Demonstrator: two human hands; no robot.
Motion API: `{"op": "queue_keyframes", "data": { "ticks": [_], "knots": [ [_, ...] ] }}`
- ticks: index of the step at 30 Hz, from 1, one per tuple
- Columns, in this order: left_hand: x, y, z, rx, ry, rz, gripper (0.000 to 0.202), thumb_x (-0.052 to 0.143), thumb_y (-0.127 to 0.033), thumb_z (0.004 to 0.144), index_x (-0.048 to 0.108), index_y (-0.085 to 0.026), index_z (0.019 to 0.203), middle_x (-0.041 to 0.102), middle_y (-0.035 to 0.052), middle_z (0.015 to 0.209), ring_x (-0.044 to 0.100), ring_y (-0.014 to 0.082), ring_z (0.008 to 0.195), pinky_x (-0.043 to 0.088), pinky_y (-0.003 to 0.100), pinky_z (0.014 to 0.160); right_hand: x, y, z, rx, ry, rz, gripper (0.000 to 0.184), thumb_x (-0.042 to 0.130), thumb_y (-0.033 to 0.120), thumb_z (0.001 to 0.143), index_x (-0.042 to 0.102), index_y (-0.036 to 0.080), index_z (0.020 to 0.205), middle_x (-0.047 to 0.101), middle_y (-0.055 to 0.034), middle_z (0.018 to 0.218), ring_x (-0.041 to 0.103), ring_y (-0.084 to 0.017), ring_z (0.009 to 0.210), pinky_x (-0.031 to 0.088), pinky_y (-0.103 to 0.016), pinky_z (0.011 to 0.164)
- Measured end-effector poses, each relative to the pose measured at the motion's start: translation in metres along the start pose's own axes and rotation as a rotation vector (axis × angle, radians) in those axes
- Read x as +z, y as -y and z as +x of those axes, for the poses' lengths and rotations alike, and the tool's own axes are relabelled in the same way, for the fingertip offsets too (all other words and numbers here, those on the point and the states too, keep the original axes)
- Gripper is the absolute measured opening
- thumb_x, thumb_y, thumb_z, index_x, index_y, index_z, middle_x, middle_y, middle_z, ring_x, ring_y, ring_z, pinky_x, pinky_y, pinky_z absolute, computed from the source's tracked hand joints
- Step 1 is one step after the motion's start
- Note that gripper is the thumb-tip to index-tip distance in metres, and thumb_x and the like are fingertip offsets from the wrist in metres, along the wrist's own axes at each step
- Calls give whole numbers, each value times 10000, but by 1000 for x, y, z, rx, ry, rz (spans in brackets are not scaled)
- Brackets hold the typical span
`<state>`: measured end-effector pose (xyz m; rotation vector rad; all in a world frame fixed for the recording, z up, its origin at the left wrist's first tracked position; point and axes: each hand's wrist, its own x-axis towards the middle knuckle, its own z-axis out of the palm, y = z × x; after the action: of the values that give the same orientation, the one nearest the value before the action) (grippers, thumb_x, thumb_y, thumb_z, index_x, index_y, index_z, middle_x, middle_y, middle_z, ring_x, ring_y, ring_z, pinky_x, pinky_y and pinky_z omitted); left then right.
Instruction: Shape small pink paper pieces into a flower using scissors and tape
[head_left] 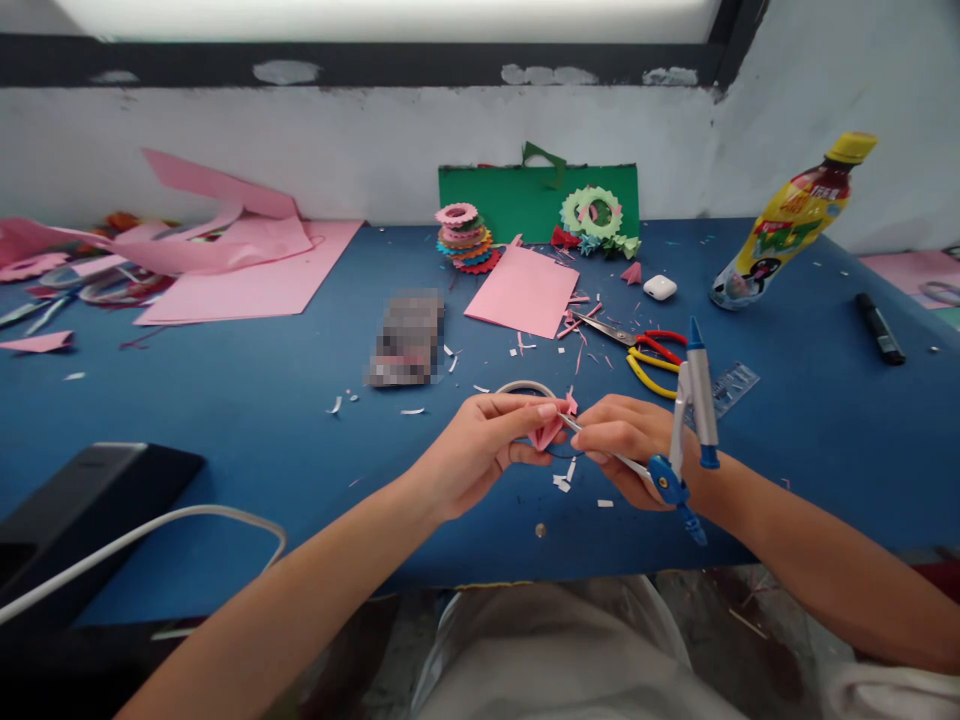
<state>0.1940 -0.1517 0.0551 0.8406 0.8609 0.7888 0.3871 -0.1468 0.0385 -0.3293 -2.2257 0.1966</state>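
My left hand point(487, 440) pinches a small folded pink paper piece point(547, 432) just above the blue table. My right hand point(626, 445) grips a blue and silver drawing compass point(686, 440), its metal point leg touching the pink piece while its other leg sticks up. A roll of tape point(525, 388) lies right behind my hands.
Red and yellow scissors point(645, 352), a clear ruler point(731, 388), a pink sheet point(523, 290), stacked paper rings point(465, 238), a green card point(536, 200), a white earbud case point(660, 287), a bottle point(795, 220), a black marker point(879, 328) and paper scraps lie about. A dark box with a white cable point(90, 500) sits left.
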Motion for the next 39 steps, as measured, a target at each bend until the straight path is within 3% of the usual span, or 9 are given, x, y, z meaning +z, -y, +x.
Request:
{"op": "queue_keyframes", "data": {
  "ticks": [5,11,16,22,27,31,35,39],
  "knots": [
    [1,0,-1,8,-2,22,117,723,-228,711,742,-163,807,641,-10,639,582,62,575,518,151,552,-1,1,-1,-2,79,-23,165,431,98,842,480,183,975,596,-25,814,548,-112,747,485,-270,702],
    [0,-2,-2,15,-8,37,117,701,-217,728,740,-166,826,681,8,678,601,69,570,527,154,560,-1,6,4,42,-13,32,173,420,85,856,481,176,990,603,-42,830,569,-121,792,486,-264,713],
    [0,-1,-2,46,-37,69,123,693,-210,728,743,-161,830,695,28,725,613,89,614,536,166,564,-1,12,4,305,-79,279,167,411,107,888,505,182,1003,570,-34,851,563,-107,809,478,-239,707],
    [0,-1,-1,57,-58,68,139,701,-200,709,743,-150,831,679,29,737,610,96,644,539,176,561,7,14,3,660,-253,690,127,399,222,935,526,218,935,563,15,749,537,-76,669,456,-208,610],
    [0,-2,-1,61,-53,70,136,706,-211,712,743,-161,832,670,14,739,587,75,605,539,178,568,12,10,3,670,-353,924,132,424,251,931,553,224,924,597,14,735,549,-85,655,454,-222,585],
    [0,-1,-1,63,-56,109,134,686,-220,737,741,-170,848,682,31,824,609,96,678,536,181,585,10,11,2,575,-414,825,145,427,244,927,570,233,942,608,2,800,570,-102,704,470,-250,603],
    [-1,2,0,77,-29,165,162,695,-241,734,732,-179,879,676,33,804,606,115,715,532,195,583,8,15,4,567,-314,543,150,424,186,917,564,233,944,603,-7,886,585,-96,752,498,-265,677],
    [-1,2,0,104,2,204,154,696,-254,738,727,-190,875,672,36,892,578,90,674,501,159,522,12,17,4,449,-243,319,202,591,112,795,525,221,951,584,17,809,572,-90,722,500,-232,655]
  ]
}}
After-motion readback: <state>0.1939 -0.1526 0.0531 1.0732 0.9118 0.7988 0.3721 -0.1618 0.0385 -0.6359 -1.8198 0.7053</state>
